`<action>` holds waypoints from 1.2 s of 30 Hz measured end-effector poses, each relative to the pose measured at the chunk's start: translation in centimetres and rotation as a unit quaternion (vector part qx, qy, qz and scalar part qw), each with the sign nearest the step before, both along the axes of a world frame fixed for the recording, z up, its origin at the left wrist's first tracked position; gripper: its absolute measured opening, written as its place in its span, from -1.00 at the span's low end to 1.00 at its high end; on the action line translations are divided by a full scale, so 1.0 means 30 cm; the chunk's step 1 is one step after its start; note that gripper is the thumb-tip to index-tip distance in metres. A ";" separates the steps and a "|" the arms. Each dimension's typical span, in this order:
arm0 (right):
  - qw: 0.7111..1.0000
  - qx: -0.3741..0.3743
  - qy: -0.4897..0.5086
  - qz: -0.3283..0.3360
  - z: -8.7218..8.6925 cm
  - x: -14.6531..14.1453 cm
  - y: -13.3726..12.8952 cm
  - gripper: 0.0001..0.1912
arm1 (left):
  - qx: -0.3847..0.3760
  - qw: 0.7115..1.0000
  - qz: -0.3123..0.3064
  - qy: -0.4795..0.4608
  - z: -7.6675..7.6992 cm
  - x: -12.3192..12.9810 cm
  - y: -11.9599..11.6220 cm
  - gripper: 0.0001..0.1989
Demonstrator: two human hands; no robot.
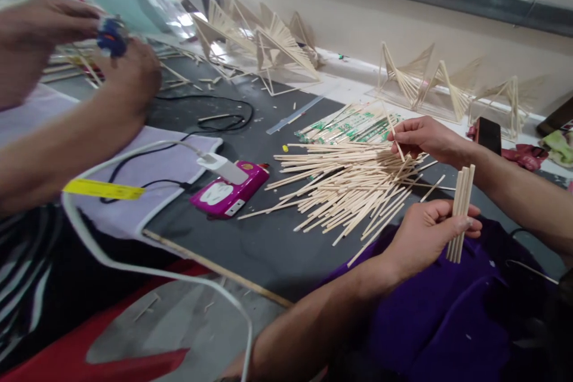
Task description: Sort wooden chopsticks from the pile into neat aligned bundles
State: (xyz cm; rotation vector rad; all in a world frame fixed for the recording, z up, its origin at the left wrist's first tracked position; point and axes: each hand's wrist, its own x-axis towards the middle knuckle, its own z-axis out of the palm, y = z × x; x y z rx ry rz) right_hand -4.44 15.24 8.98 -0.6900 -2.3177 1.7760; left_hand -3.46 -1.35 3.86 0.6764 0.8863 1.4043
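My left hand is closed around a small upright bundle of pale wooden sticks, thumb pressed across them. Above it, my right hand pinches a single thin wooden stick, held tilted over the table. Just below my right hand lies a loose pile of similar sticks, fanned out at many angles. Behind the pile are clear wrappers with green print, with sticks inside them. Purple cloth covers the area under my left hand.
At left, a co-worker's hands hold a blurred blue object. A magenta power strip carries a white plug and cables. Fan-shaped stick frames stand along the wall. A ruler and a phone lie on the dark table.
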 end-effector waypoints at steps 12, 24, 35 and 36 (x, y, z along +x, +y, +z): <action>0.911 0.378 -0.095 0.136 -0.010 0.216 0.067 -0.91 | 0.055 0.958 -0.215 0.181 -0.037 0.054 -0.036 -0.70; 0.849 0.451 -0.144 0.234 -0.093 0.371 0.046 -0.78 | 0.114 0.926 -0.248 0.260 -0.056 0.064 -0.037 -0.72; 0.795 0.503 -0.266 0.208 -0.136 0.314 0.044 -0.81 | 0.096 0.930 -0.247 0.255 -0.059 0.066 -0.036 -0.69; 0.798 0.503 -0.255 0.214 -0.139 0.313 0.040 -0.81 | 0.094 0.929 -0.247 0.258 -0.058 0.067 -0.036 -0.70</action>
